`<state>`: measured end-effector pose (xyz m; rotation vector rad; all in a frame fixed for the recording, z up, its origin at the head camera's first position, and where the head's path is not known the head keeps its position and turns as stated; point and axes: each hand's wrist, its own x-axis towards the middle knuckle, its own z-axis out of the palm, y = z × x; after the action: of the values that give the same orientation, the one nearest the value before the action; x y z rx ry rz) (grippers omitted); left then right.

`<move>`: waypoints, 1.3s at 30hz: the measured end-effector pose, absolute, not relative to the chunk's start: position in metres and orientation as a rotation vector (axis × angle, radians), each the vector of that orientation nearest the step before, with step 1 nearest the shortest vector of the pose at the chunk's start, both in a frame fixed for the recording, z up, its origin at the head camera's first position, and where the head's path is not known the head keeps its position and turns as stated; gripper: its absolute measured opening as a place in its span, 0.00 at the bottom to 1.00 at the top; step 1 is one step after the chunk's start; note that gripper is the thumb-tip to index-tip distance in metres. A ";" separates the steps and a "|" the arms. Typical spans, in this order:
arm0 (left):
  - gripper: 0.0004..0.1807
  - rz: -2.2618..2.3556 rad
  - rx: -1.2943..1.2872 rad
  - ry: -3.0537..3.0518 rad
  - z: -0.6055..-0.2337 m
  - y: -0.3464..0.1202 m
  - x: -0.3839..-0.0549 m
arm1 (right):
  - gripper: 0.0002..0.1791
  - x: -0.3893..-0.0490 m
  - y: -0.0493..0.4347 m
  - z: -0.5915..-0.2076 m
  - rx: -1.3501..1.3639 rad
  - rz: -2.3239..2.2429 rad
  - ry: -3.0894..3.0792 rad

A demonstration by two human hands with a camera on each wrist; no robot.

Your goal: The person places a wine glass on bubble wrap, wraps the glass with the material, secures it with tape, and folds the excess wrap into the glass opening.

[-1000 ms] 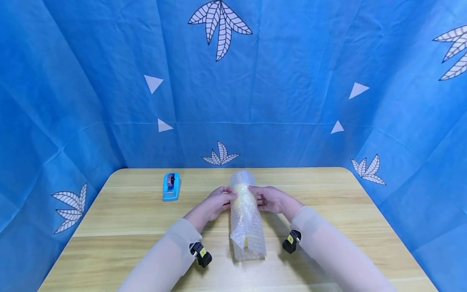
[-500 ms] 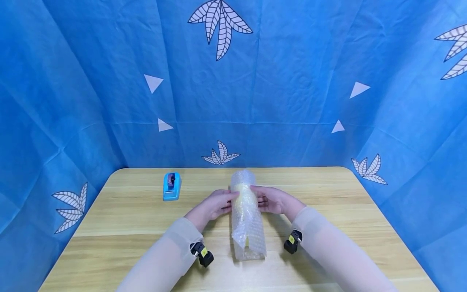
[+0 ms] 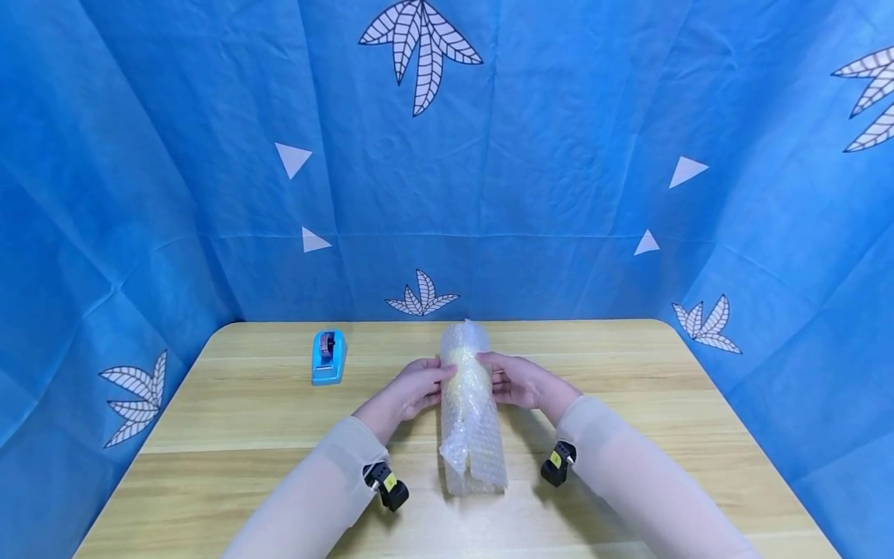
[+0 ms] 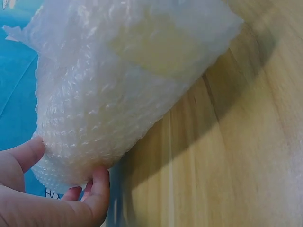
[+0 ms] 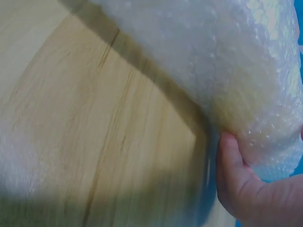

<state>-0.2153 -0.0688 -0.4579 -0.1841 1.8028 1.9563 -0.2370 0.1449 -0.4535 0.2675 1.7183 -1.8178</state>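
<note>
A roll of bubble wrap [image 3: 469, 419] lies lengthwise in the middle of the table, pointing away from me. Something yellowish shows through its layers; what it is I cannot tell. My left hand [image 3: 417, 386] grips the roll's left side, thumb on top and fingers curled low against it, as the left wrist view shows with the bubble wrap [image 4: 94, 99] close up. On the opposite side my right hand [image 3: 520, 380] holds the roll the same way. In the right wrist view, fingers [image 5: 232, 158] press into the lower side of the wrap. Loose film edges part at the near end.
A blue tape dispenser [image 3: 328, 357] with a roll of tape stands at the back left of the wooden table [image 3: 230, 411]. Blue cloth [image 3: 559, 194] with leaf prints hangs behind the table and along both sides.
The bubble wrap roll has shifted slightly away from me and to the left, both hands moving with it. The yellow patch at its near end no longer shows in the head view.
</note>
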 end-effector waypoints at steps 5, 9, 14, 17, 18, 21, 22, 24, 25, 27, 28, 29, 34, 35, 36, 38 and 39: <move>0.35 2.023 -0.193 1.781 -0.455 -0.070 -0.217 | 0.27 -0.235 0.143 -0.445 0.220 -1.858 1.765; 0.37 2.080 -0.195 1.767 -0.452 -0.070 -0.218 | 0.26 -0.235 0.140 -0.437 0.204 -1.884 1.826; 0.37 2.191 -0.166 1.747 -0.445 -0.067 -0.218 | 0.30 -0.233 0.136 -0.426 0.131 -1.932 1.868; 0.37 2.261 -0.143 1.746 -0.440 -0.066 -0.216 | 0.30 -0.231 0.132 -0.420 0.092 -1.983 1.847; 0.37 2.282 -0.128 1.746 -0.439 -0.065 -0.216 | 0.30 -0.230 0.131 -0.419 0.088 -2.000 1.843; 0.36 2.342 -0.077 1.749 -0.436 -0.064 -0.214 | 0.30 -0.228 0.129 -0.414 0.072 -2.046 1.840; 0.36 2.359 -0.058 1.750 -0.435 -0.063 -0.214 | 0.31 -0.227 0.128 -0.413 0.067 -2.062 1.838; 0.37 2.386 -0.018 1.765 -0.434 -0.063 -0.212 | 0.34 -0.225 0.127 -0.411 0.049 -2.094 1.829; 0.37 2.395 -0.001 1.777 -0.433 -0.063 -0.211 | 0.35 -0.224 0.127 -0.411 0.047 -2.109 1.820; 0.37 2.414 0.030 1.795 -0.432 -0.062 -0.210 | 0.38 -0.221 0.126 -0.410 0.043 -2.138 1.807; 0.37 2.421 0.049 1.808 -0.431 -0.062 -0.209 | 0.38 -0.221 0.126 -0.410 0.038 -2.155 1.798; 0.38 2.427 0.063 1.817 -0.431 -0.061 -0.208 | 0.38 -0.220 0.126 -0.410 0.034 -2.170 1.793; 0.38 2.457 0.143 1.835 -0.430 -0.060 -0.204 | 0.33 -0.216 0.123 -0.411 -0.039 -2.263 1.782; 0.38 2.466 0.158 1.832 -0.430 -0.060 -0.204 | 0.33 -0.215 0.122 -0.412 -0.060 -2.288 1.778; 0.38 2.475 0.179 1.833 -0.431 -0.060 -0.203 | 0.34 -0.214 0.122 -0.412 -0.081 -2.313 1.773; 0.38 2.494 0.221 1.843 -0.432 -0.059 -0.203 | 0.35 -0.212 0.120 -0.413 -0.124 -2.362 1.755; 0.38 2.503 0.236 1.846 -0.432 -0.058 -0.203 | 0.36 -0.212 0.120 -0.413 -0.145 -2.385 1.749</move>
<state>-0.2026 -0.0580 -0.4324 0.2360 1.8463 2.5034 -0.2115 0.1198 -0.4133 -0.1449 1.7494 -2.3847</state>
